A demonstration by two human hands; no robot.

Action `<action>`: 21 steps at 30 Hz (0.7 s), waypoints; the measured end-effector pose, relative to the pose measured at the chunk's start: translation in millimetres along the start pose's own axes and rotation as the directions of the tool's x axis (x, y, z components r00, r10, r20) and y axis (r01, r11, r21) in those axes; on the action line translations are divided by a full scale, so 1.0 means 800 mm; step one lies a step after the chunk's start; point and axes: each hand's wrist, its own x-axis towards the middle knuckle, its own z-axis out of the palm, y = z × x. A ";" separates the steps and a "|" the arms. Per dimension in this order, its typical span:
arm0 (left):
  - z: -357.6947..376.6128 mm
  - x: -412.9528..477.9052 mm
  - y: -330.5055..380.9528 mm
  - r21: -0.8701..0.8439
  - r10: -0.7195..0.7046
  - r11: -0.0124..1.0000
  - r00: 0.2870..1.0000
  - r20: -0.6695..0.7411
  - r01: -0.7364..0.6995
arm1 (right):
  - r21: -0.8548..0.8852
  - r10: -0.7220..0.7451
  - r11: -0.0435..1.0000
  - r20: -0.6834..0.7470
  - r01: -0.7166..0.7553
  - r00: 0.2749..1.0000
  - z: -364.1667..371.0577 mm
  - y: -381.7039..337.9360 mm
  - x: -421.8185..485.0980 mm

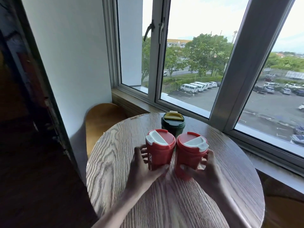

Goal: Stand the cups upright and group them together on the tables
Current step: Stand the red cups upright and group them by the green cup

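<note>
Mid-table, hand-held red cups, upright.

Wooden chair beside the wall — window over a car park

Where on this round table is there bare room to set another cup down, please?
Bare wood lies right of the right red cup toward the window-side table rim, and left of the left red cup. The middle is crowded, with the green cup behind.

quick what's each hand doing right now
Left hand: closed around the left red cup.
Right hand: closed around the right red cup.
</note>
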 end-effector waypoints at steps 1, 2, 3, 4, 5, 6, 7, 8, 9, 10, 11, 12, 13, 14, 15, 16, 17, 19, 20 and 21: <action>0.000 0.000 0.000 0.000 0.000 1.000 1.000 -0.001 0.000 | -0.002 -0.001 1.000 0.000 0.001 1.000 -0.001 -0.001 0.000; 0.000 0.000 -0.001 0.001 0.001 1.000 1.000 -0.002 -0.001 | 0.001 -0.003 1.000 0.004 0.003 1.000 -0.001 -0.002 0.000; 0.000 0.000 -0.001 0.001 0.001 1.000 1.000 -0.001 -0.001 | 0.002 -0.002 1.000 0.014 0.002 1.000 -0.002 -0.001 0.000; 0.000 0.000 -0.002 0.000 0.002 1.000 1.000 0.001 -0.002 | 0.003 0.000 1.000 0.021 0.000 1.000 -0.002 -0.002 0.000; 0.001 0.000 -0.003 0.002 0.002 1.000 1.000 0.003 -0.002 | -0.001 0.003 1.000 0.023 -0.003 1.000 -0.002 -0.003 0.000; 0.000 -0.001 -0.003 0.006 0.005 1.000 1.000 0.003 -0.005 | -0.013 0.006 1.000 0.025 -0.006 1.000 -0.003 -0.002 0.000; 0.000 -0.001 -0.004 0.010 0.006 1.000 1.000 0.002 -0.006 | -0.020 0.003 1.000 0.025 -0.002 1.000 -0.003 -0.001 0.000; 0.000 -0.001 -0.004 0.012 0.007 1.000 1.000 0.002 -0.007 | -0.027 0.003 1.000 0.028 -0.003 1.000 -0.004 0.001 0.000; 0.000 -0.001 -0.004 0.015 0.005 1.000 1.000 0.006 -0.005 | -0.027 0.003 1.000 0.032 -0.002 0.999 -0.004 0.002 0.000; 0.000 -0.001 -0.004 0.019 0.000 1.000 1.000 0.012 0.000 | -0.019 0.002 1.000 0.036 -0.001 0.999 -0.005 0.002 0.000; 0.000 -0.001 -0.004 0.025 -0.002 1.000 1.000 0.015 0.002 | -0.007 -0.001 1.000 0.039 0.001 0.999 -0.004 0.001 0.000; 0.000 -0.001 -0.005 0.028 -0.002 1.000 1.000 0.014 0.002 | 0.004 -0.007 1.000 0.043 0.007 0.999 -0.004 -0.001 -0.001; 0.000 -0.001 -0.005 0.030 0.000 1.000 1.000 0.011 0.000 | 0.004 -0.010 1.000 0.050 0.010 0.999 -0.004 -0.001 -0.001; -0.001 -0.001 -0.005 0.031 0.002 1.000 1.000 0.010 -0.003 | 0.004 -0.010 1.000 0.067 0.010 0.998 -0.004 -0.002 -0.002; 0.000 -0.001 -0.005 0.033 0.006 0.999 1.000 0.012 -0.007 | 0.004 -0.004 1.000 0.101 0.004 0.995 -0.007 -0.004 -0.002; -0.001 -0.002 -0.005 0.034 0.010 0.999 1.000 0.017 -0.011 | -0.001 0.005 1.000 0.157 -0.005 0.988 -0.013 -0.004 -0.003; -0.001 -0.002 -0.005 0.035 0.012 0.999 1.000 0.026 -0.013 | -0.018 0.015 1.000 0.221 -0.011 0.975 -0.020 -0.006 -0.002; -0.003 -0.004 -0.006 0.034 0.004 0.999 0.999 0.048 -0.005 | -0.057 0.027 0.998 0.316 -0.009 0.948 -0.041 -0.012 0.003; -0.005 -0.005 -0.006 0.030 -0.008 1.000 0.998 0.066 0.006 | -0.044 0.035 0.999 0.325 -0.022 0.945 -0.053 -0.015 0.008; -0.008 -0.006 -0.007 0.029 -0.024 0.999 0.996 0.090 0.022 | -0.012 0.039 0.999 0.310 -0.037 0.950 -0.064 -0.019 0.015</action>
